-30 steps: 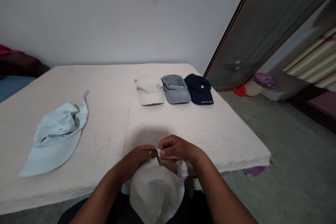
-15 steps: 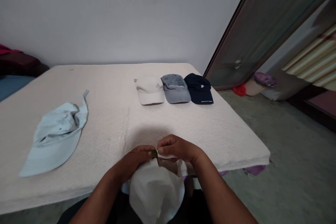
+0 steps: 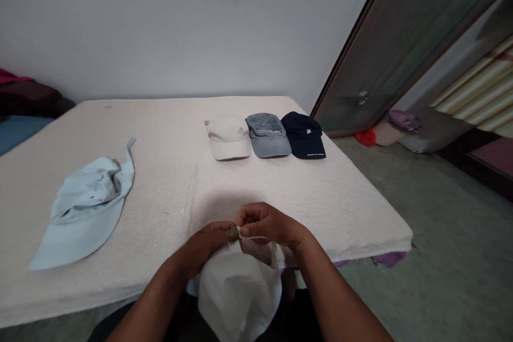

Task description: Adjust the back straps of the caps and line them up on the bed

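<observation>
A white cap (image 3: pixel 239 291) is held over my lap at the near edge of the bed, its back opening facing away from me. My left hand (image 3: pixel 210 240) is closed on the metal buckle (image 3: pixel 233 233) at one side of that opening. With a pinch of thumb and fingers, my right hand (image 3: pixel 266 223) holds the cap's back strap (image 3: pixel 253 236), whose end meets the buckle. How far the strap sits in the buckle is hidden by my fingers.
Along the back of the bed (image 3: pixel 168 128) a cream cap (image 3: pixel 229 136), a grey cap (image 3: pixel 268 136) and a navy cap (image 3: pixel 303 136) stand side by side. A crumpled light blue cap (image 3: pixel 86 208) lies at left. A wall (image 3: pixel 192 37) rises behind.
My right hand has shifted slightly up and left, bringing the strap closer to the buckle. The buckle has turned a little. The other caps have not moved.
</observation>
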Motion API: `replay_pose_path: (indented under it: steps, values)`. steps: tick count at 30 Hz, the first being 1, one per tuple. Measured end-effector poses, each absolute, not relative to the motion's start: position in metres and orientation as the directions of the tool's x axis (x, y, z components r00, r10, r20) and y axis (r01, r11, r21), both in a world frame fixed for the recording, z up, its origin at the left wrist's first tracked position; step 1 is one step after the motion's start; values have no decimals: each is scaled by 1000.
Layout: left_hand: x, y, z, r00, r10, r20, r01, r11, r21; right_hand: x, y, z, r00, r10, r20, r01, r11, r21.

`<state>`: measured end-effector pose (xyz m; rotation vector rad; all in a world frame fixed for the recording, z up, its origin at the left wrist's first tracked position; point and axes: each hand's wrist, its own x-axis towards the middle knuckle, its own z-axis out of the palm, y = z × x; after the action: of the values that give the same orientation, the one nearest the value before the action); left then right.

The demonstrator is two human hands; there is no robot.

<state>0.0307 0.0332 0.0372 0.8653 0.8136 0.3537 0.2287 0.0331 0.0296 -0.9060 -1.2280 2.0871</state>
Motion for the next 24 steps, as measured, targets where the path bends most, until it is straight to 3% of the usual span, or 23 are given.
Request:
replay_pose_path:
  steps: [16, 24]
  values:
    - [33, 33, 36, 657, 564, -500, 55, 626, 778, 228, 33, 31, -616, 700, -360, -81, -511, -856]
    - [32, 33, 34, 624, 587, -516, 36, 638, 769, 227, 30, 24, -622, 738, -262, -136, -432, -892]
